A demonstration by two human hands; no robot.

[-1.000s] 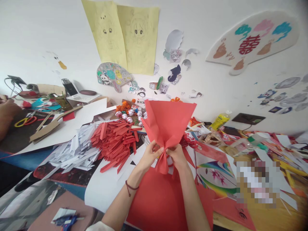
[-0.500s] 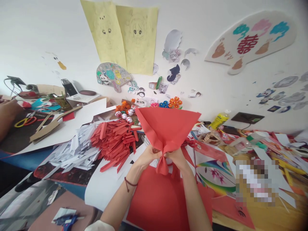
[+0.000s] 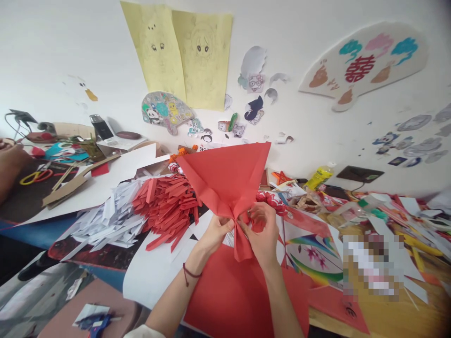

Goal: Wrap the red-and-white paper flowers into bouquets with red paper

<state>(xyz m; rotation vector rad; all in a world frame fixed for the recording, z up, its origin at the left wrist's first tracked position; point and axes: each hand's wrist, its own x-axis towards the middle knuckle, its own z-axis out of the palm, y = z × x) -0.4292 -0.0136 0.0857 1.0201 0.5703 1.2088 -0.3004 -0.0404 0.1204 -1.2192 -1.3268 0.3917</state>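
Note:
A sheet of red paper (image 3: 227,171) is gathered into a narrow waist, flaring wide above and in a short pleated tail below. My left hand (image 3: 219,231) pinches the waist from the left, a dark red cord round its wrist. On the right, my right hand (image 3: 262,230) holds the gathers between thumb and fingers, its index finger bent. Beneath both hands lies a larger red sheet (image 3: 243,295). Red and white paper flowers (image 3: 273,202) show behind the right hand, partly hidden by the gathered paper.
Piles of folded red strips (image 3: 169,204) and white strips (image 3: 112,218) lie left. Scissors (image 3: 35,176) rest farther left, near another person's hand (image 3: 14,164). A yellow bottle (image 3: 320,176) and paper scraps are right. A glue gun (image 3: 93,321) sits on a stool (image 3: 116,300).
The flared red paper has swung left and tilted, uncovering an orange star behind it. My right hand has turned, its fingers lifting and bending, while my left keeps its pinch.

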